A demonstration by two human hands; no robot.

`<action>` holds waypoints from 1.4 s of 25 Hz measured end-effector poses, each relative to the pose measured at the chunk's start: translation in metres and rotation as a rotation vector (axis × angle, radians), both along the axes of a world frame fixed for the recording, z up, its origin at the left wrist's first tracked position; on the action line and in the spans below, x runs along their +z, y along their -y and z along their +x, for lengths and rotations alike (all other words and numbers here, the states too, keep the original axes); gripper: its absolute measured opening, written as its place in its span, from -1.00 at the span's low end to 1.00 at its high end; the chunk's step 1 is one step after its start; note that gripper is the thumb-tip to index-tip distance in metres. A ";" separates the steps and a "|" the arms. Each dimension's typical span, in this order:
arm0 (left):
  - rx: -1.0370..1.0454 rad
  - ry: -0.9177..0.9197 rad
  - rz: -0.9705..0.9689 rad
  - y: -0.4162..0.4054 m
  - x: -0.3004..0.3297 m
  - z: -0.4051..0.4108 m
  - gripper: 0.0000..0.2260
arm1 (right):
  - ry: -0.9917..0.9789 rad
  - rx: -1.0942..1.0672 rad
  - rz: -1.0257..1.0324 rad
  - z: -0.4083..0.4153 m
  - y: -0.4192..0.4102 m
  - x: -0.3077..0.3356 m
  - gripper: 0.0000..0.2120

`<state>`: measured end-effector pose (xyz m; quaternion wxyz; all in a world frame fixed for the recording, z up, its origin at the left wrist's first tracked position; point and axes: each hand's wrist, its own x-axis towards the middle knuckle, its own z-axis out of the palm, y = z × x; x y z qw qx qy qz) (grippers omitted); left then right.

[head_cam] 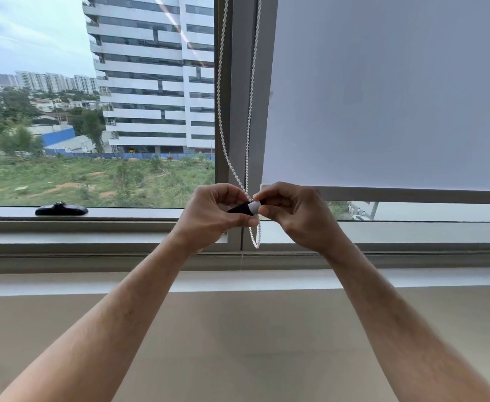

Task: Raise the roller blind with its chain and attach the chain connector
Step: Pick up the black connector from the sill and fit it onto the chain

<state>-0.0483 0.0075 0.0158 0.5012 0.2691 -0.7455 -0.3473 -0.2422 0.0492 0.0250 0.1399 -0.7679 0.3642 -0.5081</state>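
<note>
Chain connector pinched betw. left hand & right hand, at bead chain by mullion. Roller blind nearly down. Risk: connector slipped off beads if grip eased.

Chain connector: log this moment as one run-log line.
stage: attaching | left hand: holds chain connector | right hand: pinches its white end | bead chain: loop hangs below | roller blind: mostly down
</note>
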 end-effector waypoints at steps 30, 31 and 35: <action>0.122 -0.021 -0.117 0.010 -0.022 -0.008 -0.66 | 0.333 -0.024 0.121 0.005 0.008 -0.029 -0.81; 0.091 -0.031 -0.094 0.010 -0.024 -0.008 -0.66 | 0.369 0.029 0.153 0.004 0.008 -0.030 -0.78; 0.003 -0.031 -0.046 0.011 -0.030 -0.007 -0.69 | 0.416 0.149 0.230 0.002 0.008 -0.036 -0.79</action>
